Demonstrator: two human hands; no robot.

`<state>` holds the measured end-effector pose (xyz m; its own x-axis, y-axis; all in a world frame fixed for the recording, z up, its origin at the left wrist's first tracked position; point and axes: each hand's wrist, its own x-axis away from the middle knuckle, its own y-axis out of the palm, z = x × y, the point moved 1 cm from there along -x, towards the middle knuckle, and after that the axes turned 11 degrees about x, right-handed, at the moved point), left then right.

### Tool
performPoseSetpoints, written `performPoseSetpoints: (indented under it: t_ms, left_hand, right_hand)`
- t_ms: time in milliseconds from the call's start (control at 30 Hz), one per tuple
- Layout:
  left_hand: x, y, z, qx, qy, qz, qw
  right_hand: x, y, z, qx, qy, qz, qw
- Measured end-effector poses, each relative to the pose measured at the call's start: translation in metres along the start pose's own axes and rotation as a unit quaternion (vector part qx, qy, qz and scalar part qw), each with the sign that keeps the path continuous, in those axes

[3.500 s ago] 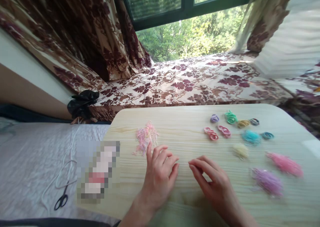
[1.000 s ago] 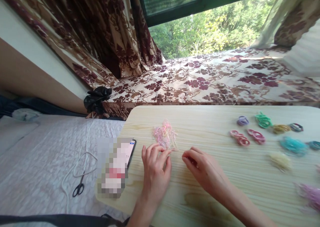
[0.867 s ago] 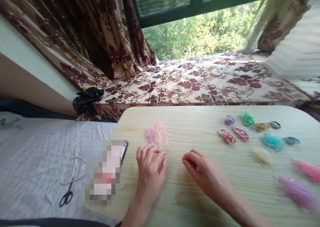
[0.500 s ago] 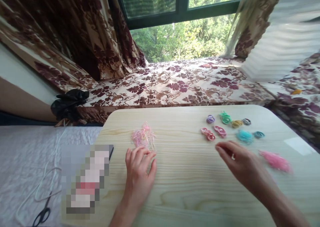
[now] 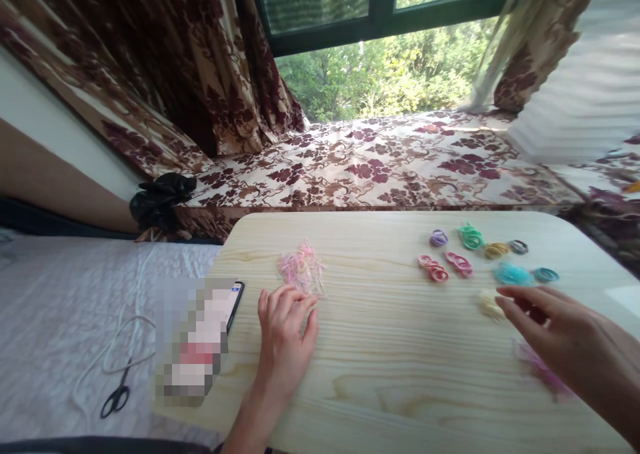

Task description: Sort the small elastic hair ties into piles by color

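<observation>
Cream elastic bands (image 5: 489,305) are noted on the right half of the wood-grain counter (image 5: 360,381). Right hand (image 5: 565,331), the nearer: grip narrowed, thumb and forefinger tips close; from where I stand, I cannot tell whether anything is pinched. Left hand (image 5: 286,331), well apart from them: grip loosely spread, fingertips at the near edge of the pastel band heap (image 5: 303,266). Cream elastic bands, in detail: small heap, just left of the right fingertips, contact uncertain, no clear long axis.
</observation>
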<state>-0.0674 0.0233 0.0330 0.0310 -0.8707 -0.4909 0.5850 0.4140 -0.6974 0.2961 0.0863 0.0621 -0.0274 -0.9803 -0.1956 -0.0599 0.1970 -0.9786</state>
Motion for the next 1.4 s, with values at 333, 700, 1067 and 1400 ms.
performPoseSetpoints:
  t_ms: [333, 700, 1067, 1400]
  left_hand:
    - [-0.002, -0.005, 0.008, 0.008, -0.052, -0.041, 0.998]
    - [0.0, -0.003, 0.012, -0.018, -0.039, -0.087, 0.995]
    - [0.001, 0.002, 0.018, -0.015, -0.052, -0.08, 0.995]
    - [0.003, 0.002, 0.018, 0.003, -0.055, -0.066, 0.996]
  right_hand:
    - [0.03, 0.03, -0.137, -0.159, -0.256, 0.0, 0.953]
    - [0.041, 0.04, -0.15, -0.153, -0.262, 0.084, 0.949]
    - [0.041, 0.041, -0.151, -0.16, -0.251, 0.077, 0.951]
    - [0.041, 0.039, -0.152, -0.157, -0.247, 0.071, 0.954]
